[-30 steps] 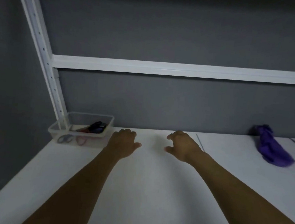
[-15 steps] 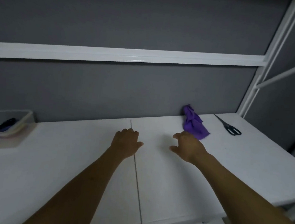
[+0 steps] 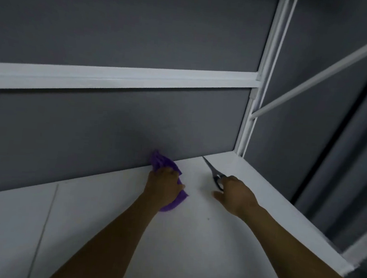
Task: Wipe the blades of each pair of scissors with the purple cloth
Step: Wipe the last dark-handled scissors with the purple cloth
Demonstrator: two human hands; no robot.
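A crumpled purple cloth point(image 3: 159, 161) lies on the white table point(image 3: 191, 244) against the grey back wall. My left hand point(image 3: 163, 185) is on top of it, fingers curled into the fabric. To the right lies a pair of dark-handled scissors point(image 3: 210, 169), blades closed and pointing toward the back corner. My right hand point(image 3: 233, 193) covers the handles, thumb spread to the left. Whether its fingers grip the handles is hidden.
A white shelf post point(image 3: 254, 109) rises at the table's back right corner, with a horizontal rail point(image 3: 121, 79) along the wall. The table's right edge point(image 3: 286, 209) runs just beside my right forearm. A seam point(image 3: 46, 220) crosses the tabletop at left.
The view has swung right, and the clear bin is out of sight. Both hands moved forward from bare table: the left onto the purple cloth, the right onto the scissors' handles.
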